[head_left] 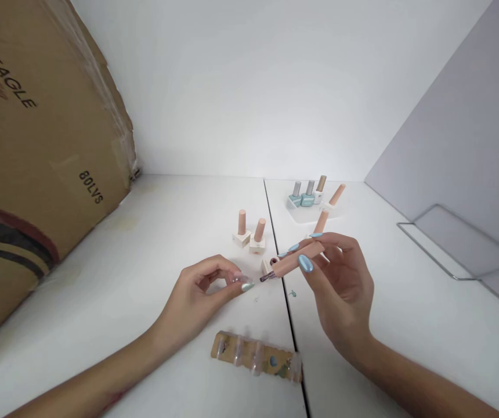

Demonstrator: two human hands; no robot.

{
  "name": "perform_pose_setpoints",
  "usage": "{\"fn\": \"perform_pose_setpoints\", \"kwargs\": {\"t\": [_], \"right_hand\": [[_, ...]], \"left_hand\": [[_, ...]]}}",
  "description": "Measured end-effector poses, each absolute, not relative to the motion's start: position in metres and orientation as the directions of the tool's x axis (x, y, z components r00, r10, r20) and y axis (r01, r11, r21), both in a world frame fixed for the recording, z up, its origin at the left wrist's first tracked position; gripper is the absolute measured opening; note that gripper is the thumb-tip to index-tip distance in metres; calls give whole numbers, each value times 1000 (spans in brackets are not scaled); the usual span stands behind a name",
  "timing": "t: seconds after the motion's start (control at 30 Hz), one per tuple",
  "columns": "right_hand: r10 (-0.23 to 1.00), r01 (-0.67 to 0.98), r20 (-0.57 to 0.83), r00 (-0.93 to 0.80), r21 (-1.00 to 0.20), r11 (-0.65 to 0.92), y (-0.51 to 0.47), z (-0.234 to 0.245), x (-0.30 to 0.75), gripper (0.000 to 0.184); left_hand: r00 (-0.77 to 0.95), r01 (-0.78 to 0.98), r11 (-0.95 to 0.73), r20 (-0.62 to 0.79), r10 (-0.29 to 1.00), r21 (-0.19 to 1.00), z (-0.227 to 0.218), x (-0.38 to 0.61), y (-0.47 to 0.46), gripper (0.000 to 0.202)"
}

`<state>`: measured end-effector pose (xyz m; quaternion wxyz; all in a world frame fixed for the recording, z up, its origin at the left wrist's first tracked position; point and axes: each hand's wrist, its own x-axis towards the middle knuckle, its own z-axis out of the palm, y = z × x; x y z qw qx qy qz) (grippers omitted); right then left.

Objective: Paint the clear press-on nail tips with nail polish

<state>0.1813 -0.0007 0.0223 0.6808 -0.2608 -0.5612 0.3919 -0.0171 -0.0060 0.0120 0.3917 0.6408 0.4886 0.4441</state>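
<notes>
White bench (145, 348), right hand (340, 290) pinching a peach polish brush (297, 259) to the clear nail tip (237, 279) the left hand (192, 296) steadies

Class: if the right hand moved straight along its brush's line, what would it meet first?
Probably the left hand, just ahead of the polish brush in the right hand; depth is unclear.

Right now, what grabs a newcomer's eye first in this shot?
The hands at centre: the right hand holds a peach polish-brush cap, its brush close to what looks like a clear nail tip pinched by the left hand. A large cardboard box looms along the left side, and peach-capped polish bottles stand beyond the hands.
</notes>
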Motion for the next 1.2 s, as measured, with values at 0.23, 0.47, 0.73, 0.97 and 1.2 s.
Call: {"fn": "perform_pose_setpoints", "kwargs": {"t": [0.23,0.47,0.73,0.97,1.2], "right_hand": [[834,-212,548,65,-809,549,-1,21,181,23],[849,-219,526,-36,-833,507,-5,23,182,25],[843,-176,538,-22,-832,526,-2,22,179,22],[826,-132,559,69,-816,563,1,23,184,21],[832,-141,555,3,-823,550,0,19,182,24]], "left_hand": [[98,193,-134,117,988,972,9,-18,-5,9],[133,227,-142,114,985,963,16,-15,-7,7],[154,272,-219,182,971,937,12,-13,-6,8],[134,264,-241,212,968,934,12,-14,-7,8],[193,299,-306,257,947,904,12,-14,-8,10]]}}
